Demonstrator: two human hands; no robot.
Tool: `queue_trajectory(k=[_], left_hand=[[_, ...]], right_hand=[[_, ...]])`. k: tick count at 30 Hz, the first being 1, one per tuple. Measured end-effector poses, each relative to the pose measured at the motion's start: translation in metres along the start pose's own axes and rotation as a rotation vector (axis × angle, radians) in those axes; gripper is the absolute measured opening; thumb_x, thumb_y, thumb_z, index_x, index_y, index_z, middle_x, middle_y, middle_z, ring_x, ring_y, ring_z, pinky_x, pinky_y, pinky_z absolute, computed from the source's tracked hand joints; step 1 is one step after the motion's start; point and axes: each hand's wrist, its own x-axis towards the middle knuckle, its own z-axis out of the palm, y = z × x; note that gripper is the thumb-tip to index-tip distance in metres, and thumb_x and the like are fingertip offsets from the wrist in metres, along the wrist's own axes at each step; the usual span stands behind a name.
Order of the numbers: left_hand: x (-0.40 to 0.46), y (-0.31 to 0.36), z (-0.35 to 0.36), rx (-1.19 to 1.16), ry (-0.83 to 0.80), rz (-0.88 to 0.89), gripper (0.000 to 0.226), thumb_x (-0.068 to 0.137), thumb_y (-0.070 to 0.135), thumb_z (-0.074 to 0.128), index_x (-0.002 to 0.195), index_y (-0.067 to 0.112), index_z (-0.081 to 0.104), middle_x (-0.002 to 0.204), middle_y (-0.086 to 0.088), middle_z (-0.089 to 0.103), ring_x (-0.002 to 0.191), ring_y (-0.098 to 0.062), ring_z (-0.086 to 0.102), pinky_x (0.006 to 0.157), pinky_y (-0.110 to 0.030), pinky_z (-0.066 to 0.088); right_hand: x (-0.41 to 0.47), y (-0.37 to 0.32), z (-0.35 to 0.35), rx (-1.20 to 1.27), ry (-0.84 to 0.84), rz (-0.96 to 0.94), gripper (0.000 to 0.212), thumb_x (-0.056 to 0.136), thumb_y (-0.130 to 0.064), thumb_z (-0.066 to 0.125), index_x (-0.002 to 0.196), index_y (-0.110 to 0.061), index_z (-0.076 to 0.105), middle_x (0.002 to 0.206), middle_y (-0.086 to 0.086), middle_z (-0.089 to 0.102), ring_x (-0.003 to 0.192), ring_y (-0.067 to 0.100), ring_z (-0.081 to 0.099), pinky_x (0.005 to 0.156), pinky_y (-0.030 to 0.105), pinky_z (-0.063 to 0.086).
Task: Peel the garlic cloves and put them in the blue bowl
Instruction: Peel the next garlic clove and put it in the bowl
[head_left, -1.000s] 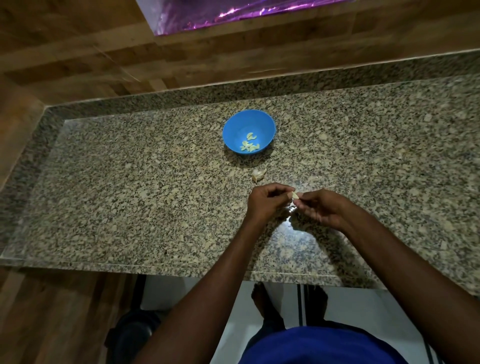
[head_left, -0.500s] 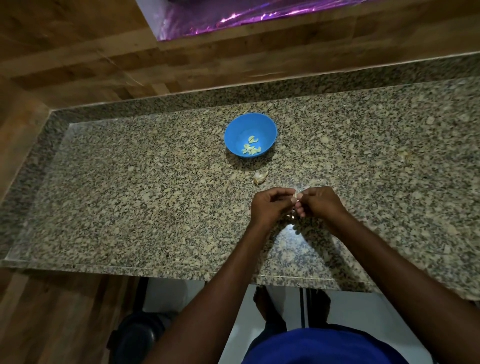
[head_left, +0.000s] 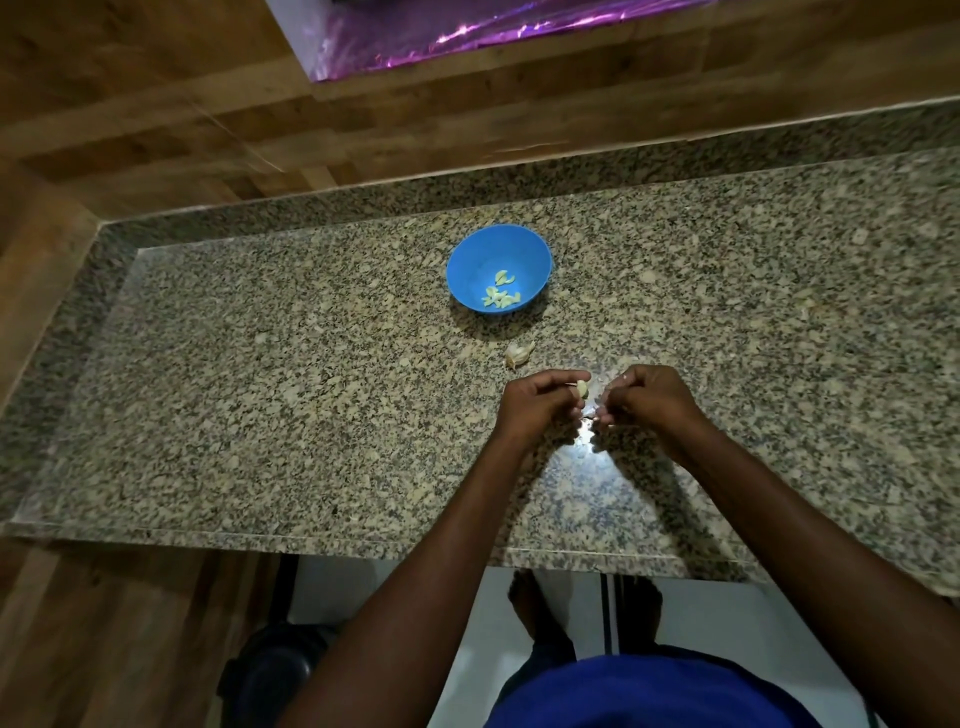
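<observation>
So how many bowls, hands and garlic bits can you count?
Blue bowl: 1
Hands: 2, the left hand and the right hand
Garlic clove pinched in the left hand: 1
Unpeeled garlic piece on the counter: 1
Peeled cloves in the bowl: a small heap, too small to count
Total without the heap: 5

Polished speckled granite counter (head_left: 260, 405); smooth, seemingly plastic blue bowl (head_left: 470, 254); wood-grain wall (head_left: 156, 104).

The desk (head_left: 260, 415) is speckled granite in beige, grey and black. The bowl (head_left: 470, 254) is bright blue, holding pale yellow-green cloves (head_left: 501, 296). The wall (head_left: 156, 104) is brown wood-grain, with a glossy purple panel (head_left: 467, 31).
</observation>
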Motion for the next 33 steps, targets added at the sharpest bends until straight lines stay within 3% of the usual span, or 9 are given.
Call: queue_trajectory(k=[4,7,10,14,19,24,29,31,33], left_hand=[[0.004,-0.002,-0.002,0.015,0.015,-0.027,0.020,0.086,-0.001,0.066,0.101,0.007,0.078,0.083,-0.020,0.071,0.072,-0.024,0.064,0.078,-0.042,0.059],[0.009,-0.004,-0.003,0.045,0.048,-0.043,0.016,0.086,-0.002,0.068,0.101,0.000,0.074,0.080,-0.021,0.070,0.069,-0.027,0.063,0.064,-0.032,0.058],[0.014,-0.007,-0.005,0.083,0.108,-0.033,0.010,0.086,0.004,0.073,0.096,-0.001,0.074,0.074,-0.021,0.070,0.065,-0.026,0.060,0.057,-0.030,0.054],[0.027,-0.006,-0.005,0.346,0.226,0.072,0.017,0.085,0.018,0.079,0.081,0.002,0.076,0.066,-0.012,0.072,0.052,-0.016,0.061,0.061,-0.031,0.056],[0.049,0.000,0.011,0.615,0.311,0.201,0.015,0.085,0.022,0.078,0.079,0.009,0.081,0.069,-0.004,0.074,0.059,-0.010,0.064,0.063,-0.022,0.050],[0.064,0.002,0.020,0.764,0.302,0.250,0.008,0.083,0.015,0.074,0.084,0.010,0.081,0.080,-0.007,0.077,0.076,-0.019,0.071,0.073,-0.027,0.053],[0.049,0.000,0.012,0.821,0.300,0.279,0.014,0.088,0.006,0.062,0.090,0.010,0.076,0.087,-0.006,0.073,0.079,-0.021,0.064,0.070,-0.029,0.046],[0.034,-0.010,0.006,0.920,0.338,0.324,0.015,0.089,0.007,0.060,0.091,0.016,0.072,0.091,-0.006,0.067,0.083,-0.021,0.057,0.074,-0.030,0.044],[0.020,-0.023,0.004,1.054,0.272,0.347,0.024,0.090,0.016,0.067,0.112,0.009,0.070,0.111,-0.011,0.061,0.104,-0.026,0.052,0.084,-0.034,0.043]], right_hand=[[0.002,0.000,-0.002,-0.081,-0.019,-0.033,0.017,0.080,0.018,0.061,0.083,0.002,0.068,0.073,0.029,0.069,0.056,0.029,0.068,0.059,0.036,0.059],[0.003,0.006,-0.005,-0.212,-0.008,-0.090,0.022,0.079,0.015,0.063,0.082,-0.002,0.077,0.069,0.023,0.071,0.065,0.033,0.071,0.070,0.042,0.061],[0.003,0.009,-0.004,-0.464,0.070,-0.183,0.016,0.080,0.003,0.071,0.076,-0.009,0.080,0.065,0.007,0.073,0.060,0.013,0.068,0.062,0.020,0.056],[0.001,0.013,-0.002,-0.603,0.097,-0.230,0.015,0.081,-0.001,0.071,0.074,-0.011,0.080,0.066,0.003,0.071,0.067,0.016,0.070,0.063,0.024,0.053],[0.002,0.020,-0.003,-0.637,0.137,-0.272,0.014,0.084,-0.003,0.070,0.076,-0.010,0.081,0.076,0.005,0.076,0.060,0.006,0.059,0.051,0.005,0.040],[-0.002,0.026,-0.008,-0.687,0.166,-0.331,0.019,0.081,0.002,0.067,0.080,-0.013,0.078,0.079,0.003,0.074,0.069,0.013,0.062,0.060,0.015,0.037],[-0.004,0.032,-0.005,-0.881,0.175,-0.394,0.009,0.086,-0.017,0.071,0.093,-0.013,0.075,0.088,0.008,0.071,0.084,0.029,0.068,0.064,0.026,0.039],[-0.006,0.035,-0.003,-0.919,0.165,-0.391,0.022,0.082,-0.026,0.078,0.099,-0.013,0.071,0.095,0.010,0.064,0.085,0.031,0.063,0.066,0.031,0.045],[-0.007,0.040,0.000,-0.929,0.151,-0.418,0.030,0.078,-0.026,0.082,0.099,-0.012,0.068,0.095,0.010,0.058,0.084,0.031,0.059,0.067,0.035,0.048]])
